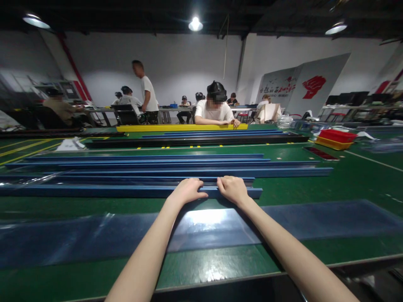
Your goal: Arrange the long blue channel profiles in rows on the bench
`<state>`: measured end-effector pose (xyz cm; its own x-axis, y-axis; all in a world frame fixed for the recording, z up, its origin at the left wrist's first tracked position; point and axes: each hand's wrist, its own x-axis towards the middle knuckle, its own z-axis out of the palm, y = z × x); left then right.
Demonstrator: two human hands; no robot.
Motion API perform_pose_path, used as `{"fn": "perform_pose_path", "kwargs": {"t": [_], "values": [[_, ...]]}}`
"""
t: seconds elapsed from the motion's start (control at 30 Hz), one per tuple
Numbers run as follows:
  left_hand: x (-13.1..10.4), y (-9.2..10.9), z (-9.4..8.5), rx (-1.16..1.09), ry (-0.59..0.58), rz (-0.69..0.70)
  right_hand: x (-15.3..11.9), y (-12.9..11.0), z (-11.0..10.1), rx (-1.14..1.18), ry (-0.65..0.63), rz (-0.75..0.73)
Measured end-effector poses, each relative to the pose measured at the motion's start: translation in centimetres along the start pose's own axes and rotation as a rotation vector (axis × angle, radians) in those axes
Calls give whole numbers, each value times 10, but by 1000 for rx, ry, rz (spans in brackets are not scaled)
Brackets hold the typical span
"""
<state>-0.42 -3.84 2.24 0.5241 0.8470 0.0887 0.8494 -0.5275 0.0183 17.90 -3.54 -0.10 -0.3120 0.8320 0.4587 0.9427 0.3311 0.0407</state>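
Left hand (pixel 188 191) and right hand (pixel 233 188) closed on rail (pixel 126 191); how firmly, cannot tell. Rail lies on tabletop (pixel 315 188) below grip, film (pixel 315 218) nearer. Step in hand seems holding rail; next move probably calls for even force from both.

A big, flat green table (pixel 292 191) with a shiny top carried everything. Close to its near edge lay a wide, see-through plastic strip (pixel 315 220), bright where the light hit it. Just past that lay a bunch of long, straight blue rails (pixel 126 192), side by side. Farther back lay a long, thin black bar (pixel 201 141), with more blue rails behind it. On the right were a flat, dark phone with a shiny screen (pixel 321 154) and a red plastic bin (pixel 336 134) on a yellow plastic bin (pixel 333 144).
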Motion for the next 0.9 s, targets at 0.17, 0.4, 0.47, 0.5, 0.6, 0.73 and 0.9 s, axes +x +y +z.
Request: {"fn": "perform_pose_path", "kwargs": {"t": [0.17, 0.4, 0.47, 0.5, 0.6, 0.73, 0.9], "values": [[0, 1, -1, 31, 10, 8, 0, 2, 1, -7, 37, -24], [0, 9, 0, 44, 43, 14, -2, 15, 1, -23, 69, 37], [1, 11, 1, 45, 59, 20, -4, 24, 0, -30, 78, 68], [1, 12, 1, 50, 67, 29, -5, 29, 0, -32, 90, 92], [1, 12, 3, 56, 99, 61, -10, 48, -1, -49, 114, 184], [1, 13, 7, 56, 133, 93, -17, 71, -2, -91, 108, 276], [2, 16, 11, 100, 154, 126, -20, 82, 0, -106, 131, 352]]}}
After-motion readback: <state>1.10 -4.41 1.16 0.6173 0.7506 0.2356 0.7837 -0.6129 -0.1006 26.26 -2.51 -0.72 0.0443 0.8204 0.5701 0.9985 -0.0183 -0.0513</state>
